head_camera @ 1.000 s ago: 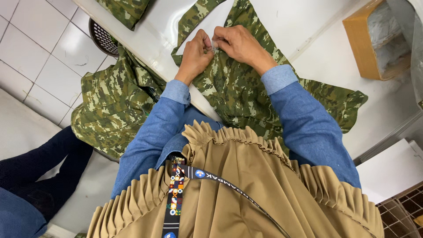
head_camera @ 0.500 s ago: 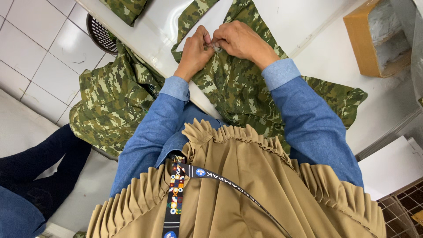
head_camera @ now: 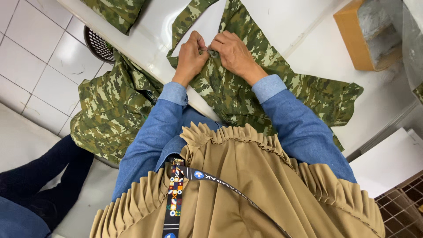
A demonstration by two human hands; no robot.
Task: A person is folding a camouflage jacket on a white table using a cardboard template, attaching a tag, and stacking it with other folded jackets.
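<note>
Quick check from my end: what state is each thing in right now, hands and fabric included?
Left hand: pinching the camouflage garment.
Right hand: pinching the same spot.
Camouflage garment: spread on the white table.
Camouflage pile: heaped beside the table.
Cardboard box: open.
Dark basket: on the floor, partly hidden.

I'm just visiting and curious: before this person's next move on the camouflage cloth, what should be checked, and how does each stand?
1. Left hand has a grip on the camouflage cloth: ok.
2. Right hand pinches the same spot: ok.
3. Cloth rests on the white table: ok.
4. Cloth fully on the table: not ok, one part hangs over the edge.
5. What the fingertips pinch: cannot tell.
</note>
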